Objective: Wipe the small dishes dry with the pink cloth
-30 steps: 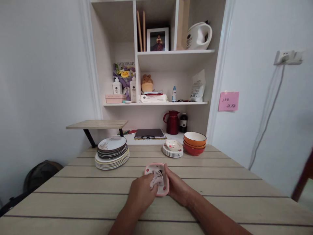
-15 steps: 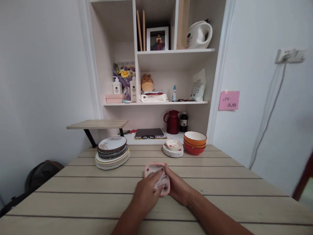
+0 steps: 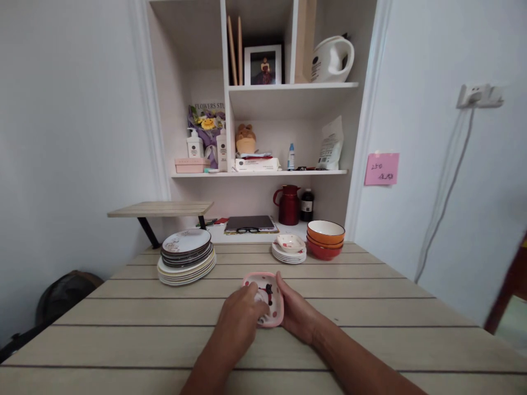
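Note:
A small square dish [image 3: 278, 312] with a pink rim, red dots and a dark figure inside is tilted up above the table, near its middle. My right hand [image 3: 300, 314] grips its right edge, thumb along the rim, the other fingers hidden behind. Inside the dish, my left hand [image 3: 242, 314] is closed on a crumpled white cloth [image 3: 262, 296], which it presses against the dish's left part. Most of the cloth is covered by the fingers.
On the slatted table [image 3: 164, 340], a plate stack [image 3: 187, 258] stands back left. Small dishes [image 3: 289, 251] and orange and red bowls [image 3: 325, 241] are stacked back right. Behind are a closed laptop [image 3: 251, 223], glasses [image 3: 247, 230] and a red jug [image 3: 289, 206]. A raised wooden shelf [image 3: 160, 208] overhangs the left.
My left hand has drawn the cloth left and bunched it up, so the dark figure in the dish now shows. My right hand still holds the dish. The view has shifted slightly.

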{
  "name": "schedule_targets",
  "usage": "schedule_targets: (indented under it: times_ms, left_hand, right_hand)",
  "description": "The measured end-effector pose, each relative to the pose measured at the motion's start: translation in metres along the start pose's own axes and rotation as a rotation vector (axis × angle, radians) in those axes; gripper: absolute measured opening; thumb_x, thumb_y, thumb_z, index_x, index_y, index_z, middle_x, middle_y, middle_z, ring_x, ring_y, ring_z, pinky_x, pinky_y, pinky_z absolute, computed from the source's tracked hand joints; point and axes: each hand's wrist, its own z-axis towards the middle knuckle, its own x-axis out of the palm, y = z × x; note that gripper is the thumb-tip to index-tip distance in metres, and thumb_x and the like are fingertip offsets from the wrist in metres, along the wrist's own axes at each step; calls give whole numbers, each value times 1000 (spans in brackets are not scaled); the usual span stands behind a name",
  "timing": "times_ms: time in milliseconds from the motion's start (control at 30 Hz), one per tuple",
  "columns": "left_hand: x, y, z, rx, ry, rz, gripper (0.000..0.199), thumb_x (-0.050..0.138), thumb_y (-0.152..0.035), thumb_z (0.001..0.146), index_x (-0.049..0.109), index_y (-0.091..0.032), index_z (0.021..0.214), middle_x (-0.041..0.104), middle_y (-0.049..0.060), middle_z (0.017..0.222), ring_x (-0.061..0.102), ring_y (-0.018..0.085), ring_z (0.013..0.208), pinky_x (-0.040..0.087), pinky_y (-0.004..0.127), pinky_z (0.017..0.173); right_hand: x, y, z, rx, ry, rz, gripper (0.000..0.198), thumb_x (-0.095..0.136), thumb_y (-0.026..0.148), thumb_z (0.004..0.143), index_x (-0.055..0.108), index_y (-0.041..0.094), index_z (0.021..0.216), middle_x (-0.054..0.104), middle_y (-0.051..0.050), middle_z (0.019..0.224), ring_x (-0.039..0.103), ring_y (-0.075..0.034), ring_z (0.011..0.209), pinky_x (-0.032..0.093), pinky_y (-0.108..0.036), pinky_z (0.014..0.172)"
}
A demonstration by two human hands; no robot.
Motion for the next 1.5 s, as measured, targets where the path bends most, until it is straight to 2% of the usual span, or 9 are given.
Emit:
schedule_targets:
  times_ms: [367,567,700,800,1000,1133,1300,1400,1500]
  left_hand:
    - [3,-6,6,-147,-77,223,20,55,-17,90,72,-26,90,61,5,96,55,23,93,41,35,78]
    - [10,1,2,23,-170,146,31,59,-22,90,65,-38,116,59,1,97,55,18,87,42,29,74]
    - [10,0,3,88,-271,281,39,57,-16,89,59,-31,125,60,3,105,55,19,90,44,32,78]
    - [6,-4,4,53,-297,370,37,56,-16,90,59,-29,124,61,5,110,55,21,95,44,37,82]
    - [0,-17,5,-190,-167,391,30,52,-15,91,63,-25,117,62,7,106,58,23,93,46,40,81]
    - [-1,-24,7,-343,-32,340,37,46,-11,91,58,-20,125,61,11,110,61,23,91,49,36,74]
    - [-2,-23,5,-308,103,174,42,50,-14,84,56,-17,125,59,13,122,64,23,94,50,34,77]
    - [-1,-18,3,-347,71,35,34,51,-18,82,62,-19,114,57,12,129,64,22,96,49,34,83]
    - [1,-10,2,-350,19,-160,28,51,-16,78,68,-23,99,64,6,116,63,21,101,48,32,88]
  right_hand:
    - [2,0,0,-20,5,-23,61,39,63,91,59,19,127,67,-13,124,64,-28,108,47,-50,96]
    - [1,-2,2,-34,-24,-50,60,41,64,90,59,20,127,68,-12,121,65,-27,107,47,-48,96]
    - [1,-3,2,-24,-53,-82,61,43,66,88,61,18,123,70,-13,116,65,-27,106,47,-48,96]
    - [3,-2,2,-33,-42,-82,61,44,66,88,61,18,123,70,-13,115,66,-26,103,47,-47,95]
    - [6,1,0,-45,4,-77,56,42,64,90,61,22,122,71,-10,113,67,-25,101,48,-47,93]
    - [2,0,1,-41,-14,-83,58,41,65,89,60,22,122,71,-11,114,66,-25,102,48,-45,92]
    - [-4,-2,3,5,-19,-68,66,37,69,89,61,18,124,69,-13,116,64,-25,105,48,-44,92]
    - [-3,-2,3,15,-27,-72,68,36,70,88,61,17,124,69,-14,117,64,-25,105,47,-43,91]
    - [-1,-1,2,13,-28,-86,68,38,69,88,61,17,124,69,-14,117,64,-25,105,48,-41,90]
